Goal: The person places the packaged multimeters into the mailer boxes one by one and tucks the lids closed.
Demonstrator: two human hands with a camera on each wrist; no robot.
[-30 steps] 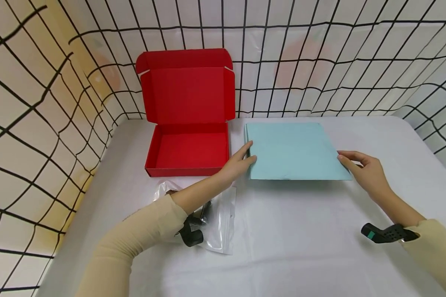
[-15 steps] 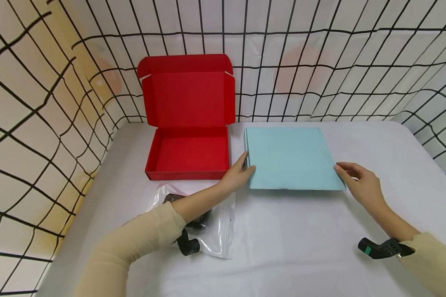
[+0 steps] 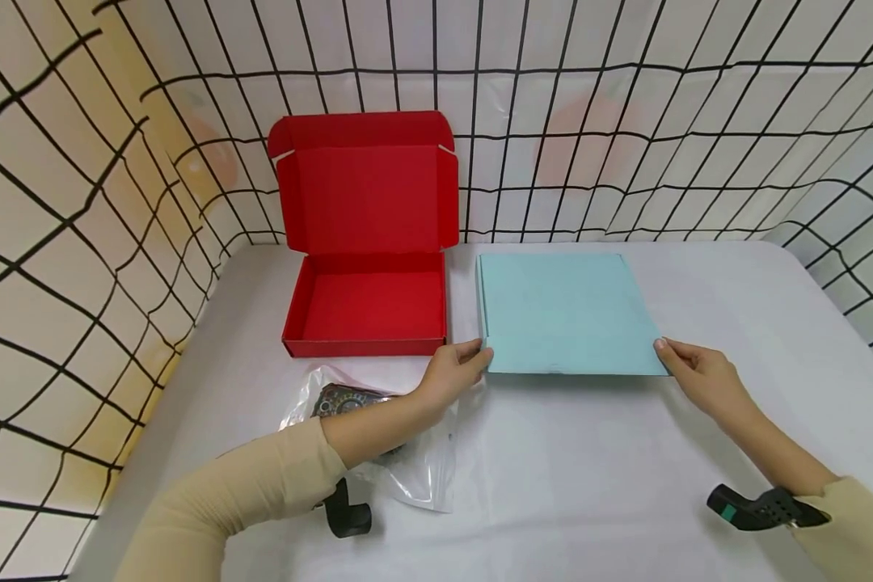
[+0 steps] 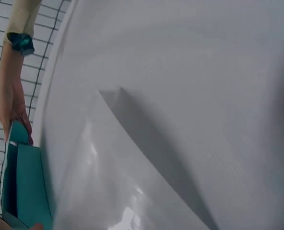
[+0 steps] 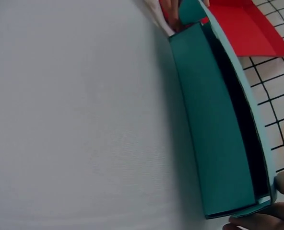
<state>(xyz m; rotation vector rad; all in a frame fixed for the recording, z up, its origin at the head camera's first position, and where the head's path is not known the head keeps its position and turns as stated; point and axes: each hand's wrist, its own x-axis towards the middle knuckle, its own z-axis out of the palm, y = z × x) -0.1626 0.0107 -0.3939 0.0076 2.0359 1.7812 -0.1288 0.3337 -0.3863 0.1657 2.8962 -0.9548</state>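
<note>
Left hand (image 3: 447, 377) and right hand (image 3: 707, 380) pinch the blue box (image 3: 567, 315) with fingers; beyond the left fingers, a red box (image 3: 371, 305).

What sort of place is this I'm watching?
Likely a small packing or filming booth: a white-covered table, black wire grid panels behind and on both sides, and a light blue box beside an open red box.

the left hand (image 3: 451, 373) points forward and rightward, thumb and forefinger set in a pinch, with the left forearm (image 3: 374, 427) slanting back and leftward behind it into a sleeve (image 3: 262, 478). well to its right and about level with it, the right hand (image 3: 704, 378) pinches too, the right forearm (image 3: 782, 446) running back and rightward behind it.
</note>
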